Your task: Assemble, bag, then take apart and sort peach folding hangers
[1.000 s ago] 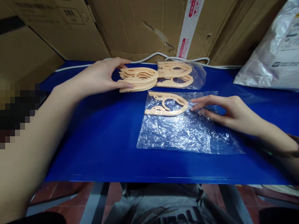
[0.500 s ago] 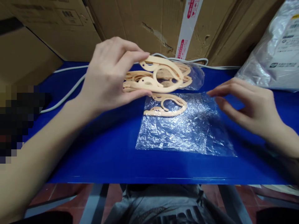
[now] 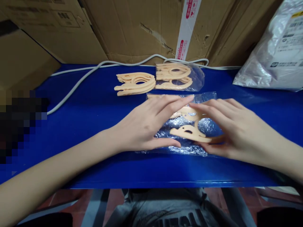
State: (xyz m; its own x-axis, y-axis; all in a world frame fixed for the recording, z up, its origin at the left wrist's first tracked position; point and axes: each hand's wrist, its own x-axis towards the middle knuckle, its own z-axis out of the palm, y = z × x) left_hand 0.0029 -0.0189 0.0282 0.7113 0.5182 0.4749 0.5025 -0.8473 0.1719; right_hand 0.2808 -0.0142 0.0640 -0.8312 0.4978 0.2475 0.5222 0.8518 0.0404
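A beige folding hanger [image 3: 197, 137], folded up, is gripped at its curved end by my right hand [image 3: 239, 126], above a clear plastic bag [image 3: 196, 151]. My left hand [image 3: 146, 126] is at the hanger's other end, thumb and fingers apart; I see no hold on it. Another beige hanger [image 3: 174, 115] lies at the bag, mostly hidden by my left hand. Behind the hands is a loose stack of folded hangers [image 3: 148, 85]. Right beside that stack, more hangers [image 3: 174, 74] sit in a second clear bag [image 3: 200, 75].
Cardboard boxes [image 3: 132, 41] stand along the back of the blue table [image 3: 94, 167]. A white cable [image 3: 71, 97] runs along the back and curves to the left. At the right rear stands a plastic-wrapped package [image 3: 267, 69]. The table's front edge is close to my body.
My left hand has come forward and right from the stack, and the hanger it held is now in my right hand over the bag. My right hand has moved slightly left and closed on it.
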